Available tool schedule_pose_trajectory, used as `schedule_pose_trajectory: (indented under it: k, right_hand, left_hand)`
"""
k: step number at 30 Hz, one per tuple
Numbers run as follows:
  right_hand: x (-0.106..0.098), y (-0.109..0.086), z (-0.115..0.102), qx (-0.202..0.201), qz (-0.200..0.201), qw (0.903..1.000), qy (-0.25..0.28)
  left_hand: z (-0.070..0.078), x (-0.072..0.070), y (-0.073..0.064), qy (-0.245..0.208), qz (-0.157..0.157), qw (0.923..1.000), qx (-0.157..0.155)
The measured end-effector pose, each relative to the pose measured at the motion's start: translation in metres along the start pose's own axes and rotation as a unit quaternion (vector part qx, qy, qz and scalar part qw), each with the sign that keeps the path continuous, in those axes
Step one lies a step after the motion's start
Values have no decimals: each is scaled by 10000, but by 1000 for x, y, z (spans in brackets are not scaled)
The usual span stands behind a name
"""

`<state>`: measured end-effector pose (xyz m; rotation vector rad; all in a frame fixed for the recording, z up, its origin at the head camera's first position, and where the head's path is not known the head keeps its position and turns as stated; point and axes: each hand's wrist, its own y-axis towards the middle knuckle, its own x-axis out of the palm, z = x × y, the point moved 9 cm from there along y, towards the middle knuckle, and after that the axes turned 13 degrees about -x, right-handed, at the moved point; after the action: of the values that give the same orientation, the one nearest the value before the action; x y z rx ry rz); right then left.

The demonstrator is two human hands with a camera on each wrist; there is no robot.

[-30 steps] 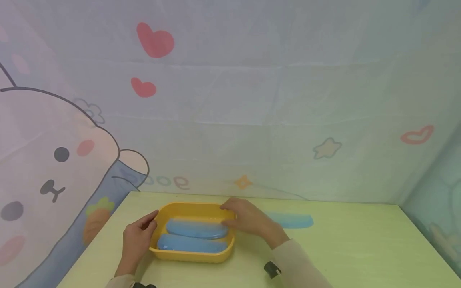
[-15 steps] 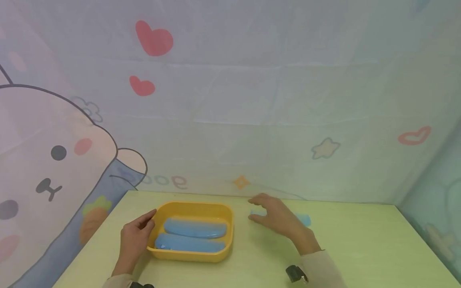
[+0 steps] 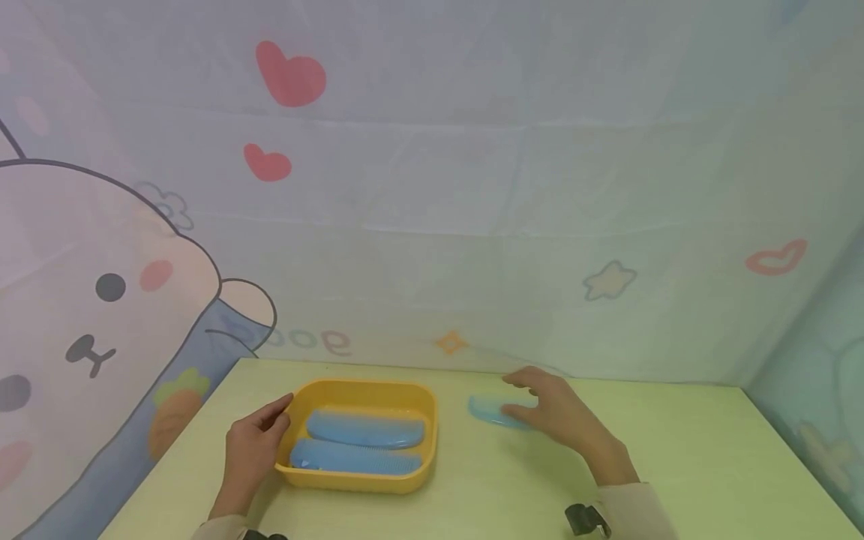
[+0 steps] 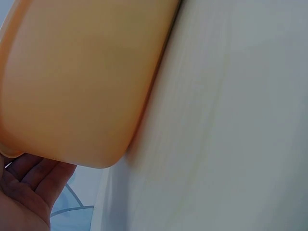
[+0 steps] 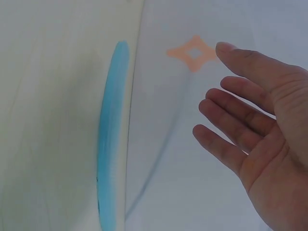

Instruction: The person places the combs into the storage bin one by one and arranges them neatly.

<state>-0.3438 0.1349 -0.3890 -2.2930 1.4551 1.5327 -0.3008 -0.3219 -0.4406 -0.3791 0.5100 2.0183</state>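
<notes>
In the head view, my left hand (image 3: 253, 446) holds the left end of a yellow plastic basin (image 3: 351, 481). Its fingers (image 4: 50, 180) lie against the outer wall in the left wrist view. Two blue combs, a rear comb (image 3: 364, 430) and a front comb (image 3: 358, 457), lie side by side inside the basin. Farther right, a light-blue comb (image 3: 487, 409) lies on the table, partly covered by my right hand (image 3: 563, 412). That hand hovers over it, thumb and fingers spread with nothing between them. The right wrist view shows this comb (image 5: 110, 134) lying apart from the fingers.
The pale yellow-green table (image 3: 675, 450) ends at the back against a hanging cloth (image 3: 432, 187) printed with hearts and a bear. A black wrist camera (image 3: 586, 519) sits by the right sleeve (image 3: 637, 510).
My right hand has let go of the basin's right side and moved right, over the light-blue comb on the table. The left hand and the basin stay nearly in place.
</notes>
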Motion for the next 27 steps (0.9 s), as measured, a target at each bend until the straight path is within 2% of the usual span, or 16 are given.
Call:
schedule_pose_trajectory:
  k: [9,27]
  right_hand:
    - [-7,-12,18,260,150,9993,201]
    - [-10,-32,52,744,98,9966,348]
  left_hand:
    - [-2,0,1,-55,16,9999,-122]
    - [-4,1,3,-46,102,9998,-165]
